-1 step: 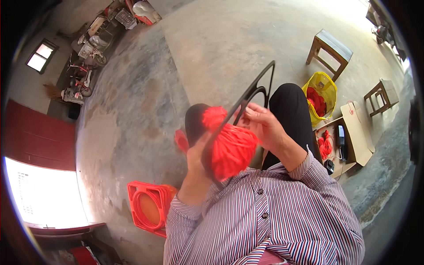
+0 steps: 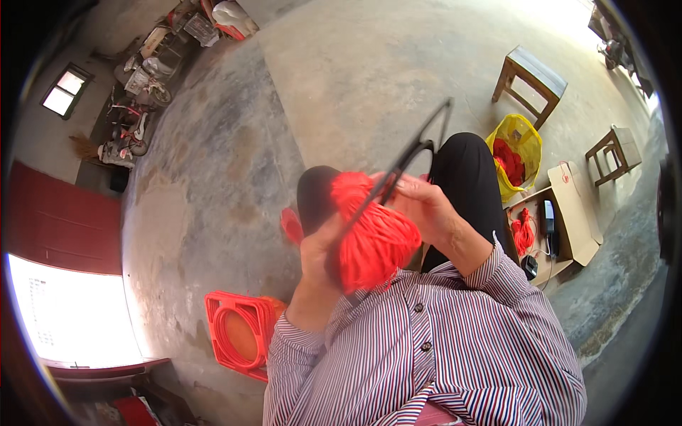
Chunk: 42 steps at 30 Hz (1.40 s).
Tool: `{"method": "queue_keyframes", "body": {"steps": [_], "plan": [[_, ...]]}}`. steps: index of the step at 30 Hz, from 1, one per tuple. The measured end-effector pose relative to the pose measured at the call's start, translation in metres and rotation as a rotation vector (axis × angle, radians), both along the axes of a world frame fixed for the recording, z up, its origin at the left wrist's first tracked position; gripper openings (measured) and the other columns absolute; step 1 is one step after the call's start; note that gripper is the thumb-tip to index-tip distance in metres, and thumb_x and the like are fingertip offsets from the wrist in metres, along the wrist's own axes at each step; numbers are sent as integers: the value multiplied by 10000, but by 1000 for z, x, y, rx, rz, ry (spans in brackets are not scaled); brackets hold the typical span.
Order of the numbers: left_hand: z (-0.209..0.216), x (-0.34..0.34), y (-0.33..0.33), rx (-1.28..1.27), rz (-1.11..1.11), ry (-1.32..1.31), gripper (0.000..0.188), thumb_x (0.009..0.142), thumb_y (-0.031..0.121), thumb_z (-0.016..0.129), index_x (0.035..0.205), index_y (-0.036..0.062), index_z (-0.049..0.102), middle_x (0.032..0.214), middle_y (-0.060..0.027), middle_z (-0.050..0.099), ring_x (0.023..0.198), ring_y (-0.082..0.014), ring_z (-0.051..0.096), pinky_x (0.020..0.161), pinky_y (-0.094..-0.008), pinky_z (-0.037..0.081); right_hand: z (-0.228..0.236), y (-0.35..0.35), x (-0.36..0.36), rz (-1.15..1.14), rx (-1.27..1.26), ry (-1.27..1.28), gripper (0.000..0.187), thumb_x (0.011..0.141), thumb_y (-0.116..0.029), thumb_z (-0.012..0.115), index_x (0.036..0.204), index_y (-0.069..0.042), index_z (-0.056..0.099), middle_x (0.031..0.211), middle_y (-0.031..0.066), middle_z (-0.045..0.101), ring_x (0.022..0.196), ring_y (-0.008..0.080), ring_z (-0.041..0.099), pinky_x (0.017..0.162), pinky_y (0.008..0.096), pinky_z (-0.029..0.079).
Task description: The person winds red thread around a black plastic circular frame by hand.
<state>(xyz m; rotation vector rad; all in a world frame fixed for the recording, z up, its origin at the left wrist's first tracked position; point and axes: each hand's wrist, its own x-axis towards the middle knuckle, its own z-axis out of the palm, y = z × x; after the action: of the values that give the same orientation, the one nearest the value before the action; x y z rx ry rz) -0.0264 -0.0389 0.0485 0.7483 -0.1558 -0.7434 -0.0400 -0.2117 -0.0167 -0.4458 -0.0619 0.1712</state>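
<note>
Nearest is the striped shirt [image 2: 426, 341], and before it the two hands work close together. The left hand [image 2: 318, 245] is clamped on the lower part of a black frame [image 2: 406, 153], which stands tilted. A red cord bundle [image 2: 380, 245] is on this frame, between the hands and above the lap. The right hand [image 2: 426, 202] has its fingers bent at the frame's middle; because of blur, I cannot tell if they pinch it. On the floor, a red reel [image 2: 256, 312] lies at left; at right are an open carton [image 2: 577, 220], a yellow bag [image 2: 534, 150] and, farther, a wooden stool [image 2: 534, 74].
</note>
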Motion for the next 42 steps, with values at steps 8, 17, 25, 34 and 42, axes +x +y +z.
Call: {"method": "queue_keyframes", "body": {"steps": [8,17,25,34,42], "plan": [[-11,-1,10,-77,-209,24,569,985,464,387,1240,-23,536,881,-217,603,643,-258,578,510,-343,458,-7,-4,10,-141,114,28,402,838,-292,641,1137,-26,599,1135,126,652,1126,263,576,1037,399,384],[-33,29,39,184,90,-216,381,904,238,652,1208,42,533,752,-129,553,572,-171,523,350,-239,368,-8,-48,-18,-248,334,-149,478,796,-261,559,1169,37,541,1066,192,624,986,330,604,933,469,471],[-48,52,66,43,72,-228,391,912,149,634,1261,124,458,789,-113,534,596,-174,532,363,-247,396,-8,-48,-33,-239,122,-3,283,976,-191,469,1193,-9,477,917,109,608,760,226,626,720,380,536],[-28,26,35,586,155,-592,627,817,424,705,1253,8,533,981,-141,625,738,-184,604,503,-302,487,41,-4,-16,-3,-673,-289,306,867,-86,676,1135,5,561,1070,81,629,971,117,602,859,285,488],[-19,7,10,30,175,-32,419,983,248,452,1275,-51,478,1212,-136,587,1069,-271,608,897,-354,518,5,-4,5,-133,-381,-65,211,837,-195,708,894,-10,624,983,73,658,889,144,630,824,275,482]]}}
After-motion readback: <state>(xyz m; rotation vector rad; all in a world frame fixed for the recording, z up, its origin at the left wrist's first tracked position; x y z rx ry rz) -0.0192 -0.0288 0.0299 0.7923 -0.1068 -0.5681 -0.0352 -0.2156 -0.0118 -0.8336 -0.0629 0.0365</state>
